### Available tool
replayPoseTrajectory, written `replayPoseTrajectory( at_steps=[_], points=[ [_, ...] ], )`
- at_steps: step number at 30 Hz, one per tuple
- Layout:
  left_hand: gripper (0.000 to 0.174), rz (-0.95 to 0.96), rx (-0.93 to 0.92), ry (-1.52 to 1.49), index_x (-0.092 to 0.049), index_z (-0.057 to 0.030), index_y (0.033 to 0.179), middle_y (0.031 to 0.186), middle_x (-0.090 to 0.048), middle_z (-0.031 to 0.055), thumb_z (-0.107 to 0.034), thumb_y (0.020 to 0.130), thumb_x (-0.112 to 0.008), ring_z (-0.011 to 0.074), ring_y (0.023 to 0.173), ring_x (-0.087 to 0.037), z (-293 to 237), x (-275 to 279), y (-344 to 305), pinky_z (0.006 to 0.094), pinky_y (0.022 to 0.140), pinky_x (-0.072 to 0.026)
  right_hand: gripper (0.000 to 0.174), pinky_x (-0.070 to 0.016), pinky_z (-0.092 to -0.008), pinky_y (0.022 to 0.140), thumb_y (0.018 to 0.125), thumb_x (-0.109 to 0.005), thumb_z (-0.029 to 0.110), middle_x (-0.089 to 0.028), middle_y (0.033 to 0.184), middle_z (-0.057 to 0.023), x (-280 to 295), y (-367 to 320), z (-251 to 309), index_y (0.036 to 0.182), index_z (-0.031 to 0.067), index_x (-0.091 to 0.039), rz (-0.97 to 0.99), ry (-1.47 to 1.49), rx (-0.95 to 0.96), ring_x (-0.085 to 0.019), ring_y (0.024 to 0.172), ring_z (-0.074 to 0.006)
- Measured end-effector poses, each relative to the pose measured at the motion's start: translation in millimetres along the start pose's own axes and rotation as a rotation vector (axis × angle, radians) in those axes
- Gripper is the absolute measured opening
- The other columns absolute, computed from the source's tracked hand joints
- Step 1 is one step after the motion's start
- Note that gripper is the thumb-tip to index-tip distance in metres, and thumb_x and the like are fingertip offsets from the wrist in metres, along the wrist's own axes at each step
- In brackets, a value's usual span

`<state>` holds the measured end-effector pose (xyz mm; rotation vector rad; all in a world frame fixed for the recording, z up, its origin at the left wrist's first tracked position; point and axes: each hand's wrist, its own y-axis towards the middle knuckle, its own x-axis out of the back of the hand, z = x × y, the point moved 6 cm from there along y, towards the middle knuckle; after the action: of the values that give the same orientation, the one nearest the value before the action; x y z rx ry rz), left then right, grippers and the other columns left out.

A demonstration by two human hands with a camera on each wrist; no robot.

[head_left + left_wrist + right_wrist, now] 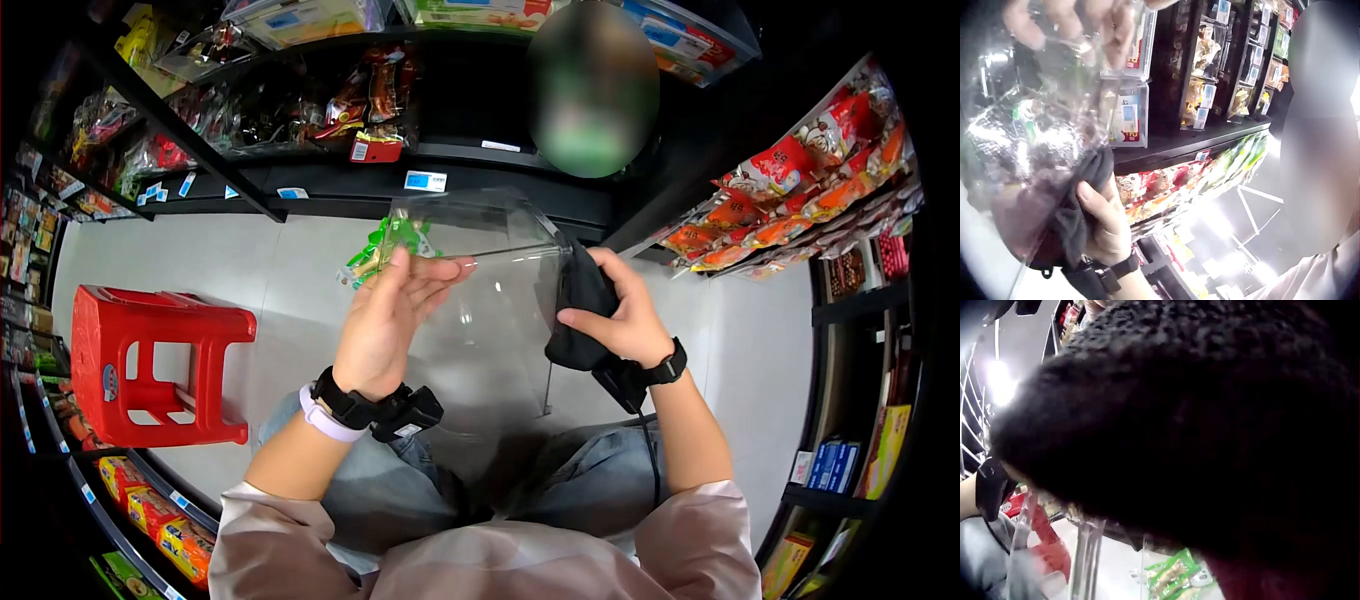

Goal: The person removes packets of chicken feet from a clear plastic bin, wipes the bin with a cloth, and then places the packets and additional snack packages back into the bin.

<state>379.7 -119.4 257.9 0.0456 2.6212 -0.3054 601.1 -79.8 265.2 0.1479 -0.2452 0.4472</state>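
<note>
A large clear plastic box (470,215) is held up in front of my lap, its edges glinting. My left hand (380,315) grips the box at its left side; in the left wrist view its fingers (1069,25) bend against the transparent wall (1041,94). With thumb and fingers my right hand (630,315) holds a folded black cloth (583,305) over the right edge of the box. The cloth (1179,425) fills most of the right wrist view, dark and fuzzy. Green snack packets (385,250) show beyond the left hand, partly covered by it.
A red plastic stool (150,365) stands on the pale floor (290,330) at left. Black shelving (340,180) with packaged food runs across the front. Hanging red and orange snack bags (790,190) line the right side; more stocked shelves (850,310) stand below them.
</note>
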Motion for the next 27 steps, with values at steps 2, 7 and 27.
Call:
replayPoseTrajectory(
  at_steps=[2, 7, 27],
  points=[
    [0.052, 0.046, -0.117, 0.13, -0.058, 0.0017, 0.091, 0.102, -0.06, 0.0168, -0.042, 0.094, -0.03, 0.0268, 0.103, -0.053, -8.3, -10.2, -0.7, 0.0386, 0.092, -0.0372, 0.046, -0.0384, -0.0246, 0.085, 0.065, -0.07, -0.001, -0.053, 0.1, -0.0016, 14.4, -2.6, 1.2, 0.107, 0.0022, -0.05, -0.006, 0.01, -0.022, -0.05, 0.095, -0.0113],
    [0.032, 0.249, -0.287, 0.347, -0.062, -0.0006, 0.091, 0.102, -0.062, 0.012, -0.026, 0.091, -0.043, 0.024, 0.1, -0.056, -10.9, -18.9, -2.6, 0.0351, 0.092, -0.0374, 0.054, -0.0385, -0.0247, 0.086, 0.069, -0.065, 0.001, -0.05, 0.107, -0.004, 58.4, -2.0, 24.5, 0.117, 0.0051, -0.04, -0.454, 0.413, 0.009, -0.049, 0.097, -0.0123],
    [0.016, 0.64, -0.574, 0.945, -0.065, -0.0078, 0.085, 0.088, -0.064, 0.0015, -0.003, 0.07, -0.063, 0.0195, 0.089, -0.058, -5.8, -63.9, -34.4, 0.0371, 0.089, -0.038, 0.031, -0.0427, -0.041, 0.078, 0.075, -0.058, 0.005, -0.051, 0.11, -0.018, 13.8, 26.7, 13.9, 0.107, 0.0062, -0.057, -0.263, -0.669, 0.23, -0.049, 0.089, -0.0377]
  ],
)
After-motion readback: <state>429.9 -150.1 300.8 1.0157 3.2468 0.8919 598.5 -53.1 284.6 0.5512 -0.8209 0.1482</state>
